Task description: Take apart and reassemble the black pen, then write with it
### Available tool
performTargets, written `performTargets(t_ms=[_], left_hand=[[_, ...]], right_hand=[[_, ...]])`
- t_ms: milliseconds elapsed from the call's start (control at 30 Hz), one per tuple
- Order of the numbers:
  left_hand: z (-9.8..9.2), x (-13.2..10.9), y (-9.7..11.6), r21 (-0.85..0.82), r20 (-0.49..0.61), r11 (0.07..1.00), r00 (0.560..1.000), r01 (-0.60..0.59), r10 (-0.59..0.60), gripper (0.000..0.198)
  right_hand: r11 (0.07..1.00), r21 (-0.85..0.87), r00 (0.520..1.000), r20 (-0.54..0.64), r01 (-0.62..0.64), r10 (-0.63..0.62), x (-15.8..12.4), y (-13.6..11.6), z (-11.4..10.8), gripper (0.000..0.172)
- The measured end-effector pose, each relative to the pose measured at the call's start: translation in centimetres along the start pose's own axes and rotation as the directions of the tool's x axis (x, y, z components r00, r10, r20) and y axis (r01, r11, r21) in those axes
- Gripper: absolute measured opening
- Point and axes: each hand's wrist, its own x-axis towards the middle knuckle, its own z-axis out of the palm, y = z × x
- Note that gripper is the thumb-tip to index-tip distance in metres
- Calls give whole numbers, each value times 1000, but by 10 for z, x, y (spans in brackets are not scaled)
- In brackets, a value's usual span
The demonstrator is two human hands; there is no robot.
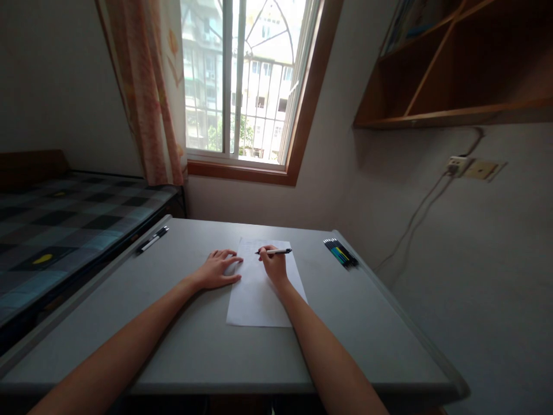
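Black-and-white pen [279,251] pinched in right hand [273,267], paper sheet [259,302] beneath: likely light, stiff, smooth; best gripped near tip. Left hand [216,271] spread at sheet's edge; paper probably creases easily.

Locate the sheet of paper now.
In the head view, the paper lies centrally on the table, beneath the right hand, the left hand at its left edge.

Right hand [275,267] — white-and-black pen [279,251] gripped over paper [259,305] | left hand [215,271] — spread at paper's edge | window [254,86] ahead
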Motion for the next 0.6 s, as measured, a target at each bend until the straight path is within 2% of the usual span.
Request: performTargets(t_ms=[233, 600], left_hand=[[0, 0, 2, -3, 11, 1000, 1000, 10, -10, 53], [2, 1, 0, 26, 18, 1000, 1000, 0, 0, 54]], right_hand=[[981, -188, 997, 56, -46, 58, -1, 10, 0, 21], [956, -290, 992, 106, -36, 70, -2, 8, 1, 24]])
